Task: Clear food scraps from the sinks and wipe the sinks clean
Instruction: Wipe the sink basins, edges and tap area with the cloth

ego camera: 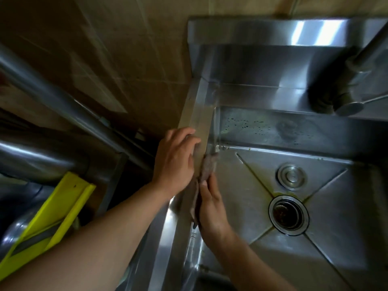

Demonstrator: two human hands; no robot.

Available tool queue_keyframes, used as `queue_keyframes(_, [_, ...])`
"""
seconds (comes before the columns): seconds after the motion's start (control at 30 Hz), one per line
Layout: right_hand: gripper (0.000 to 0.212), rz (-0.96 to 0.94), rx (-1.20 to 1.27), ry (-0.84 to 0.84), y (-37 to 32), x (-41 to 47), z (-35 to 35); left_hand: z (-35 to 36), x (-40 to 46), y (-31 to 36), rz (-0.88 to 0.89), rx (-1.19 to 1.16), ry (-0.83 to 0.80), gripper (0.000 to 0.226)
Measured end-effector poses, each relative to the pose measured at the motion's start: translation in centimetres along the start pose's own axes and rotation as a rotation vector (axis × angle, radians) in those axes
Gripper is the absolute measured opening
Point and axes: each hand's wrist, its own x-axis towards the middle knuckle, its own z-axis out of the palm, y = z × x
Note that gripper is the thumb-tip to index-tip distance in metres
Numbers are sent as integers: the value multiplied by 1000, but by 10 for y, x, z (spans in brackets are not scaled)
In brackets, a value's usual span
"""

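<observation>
Sink w/ scraps in drain strainer; plug beside.

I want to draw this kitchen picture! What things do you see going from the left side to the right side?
Yellow tool → left hand on the sink rim → brownish cloth → drain strainer → faucet head.

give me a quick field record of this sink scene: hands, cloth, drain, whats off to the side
left hand: left hand lies on the sink's left rim, fingers over the cloth
right hand: right hand presses the cloth against the inner left wall
cloth: brownish cloth, draped over the rim edge
drain: drain holds dark scraps; yellowish residue along the creases
plug: round metal plug just behind the drain
back wall: dark specks
faucet: faucet, top right
side: yellow tool, lower left
</observation>
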Motion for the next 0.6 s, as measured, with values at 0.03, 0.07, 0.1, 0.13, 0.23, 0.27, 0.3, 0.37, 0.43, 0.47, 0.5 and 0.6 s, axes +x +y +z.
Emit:
queue_keyframes(0.03, [45,7,30,-23,-3,-7,0,-4,-11,2,-15,-12,28,38])
queue_keyframes(0.07, [44,4,26,-34,-4,-11,0,-7,-27,3,-19,-2,56,39])
queue_keyframes(0.1, [42,-11,-7,-25,-2,-11,0,-8,-43,4,-12,17,66,40])
queue_keyframes(0.13, [39,-19,-46,-12,-1,-8,0,-8,-59,6,1,42,55,41])
queue_keyframes(0.23, [31,55,-65,67,18,7,-1,0,-86,8,5,111,-26,43])
queue_keyframes(0.27, [29,101,-80,110,29,12,-4,4,-89,7,-1,120,-39,43])
queue_keyframes(0.3, [26,136,-103,143,40,18,-8,4,-89,7,3,119,-35,42])
queue_keyframes(0.37, [29,211,-189,168,61,25,-15,6,-88,6,14,118,-17,42])
queue_keyframes(0.43, [41,251,-250,183,70,30,-18,8,-90,3,15,116,-7,43])
queue_keyframes(0.47, [43,264,-252,188,68,30,-18,9,-91,3,13,113,1,43])
queue_keyframes(0.5, [42,282,-222,187,64,28,-16,9,-91,3,11,113,1,43])
queue_keyframes(0.6, [41,287,-111,100,40,6,-9,7,-90,6,0,104,-10,42])
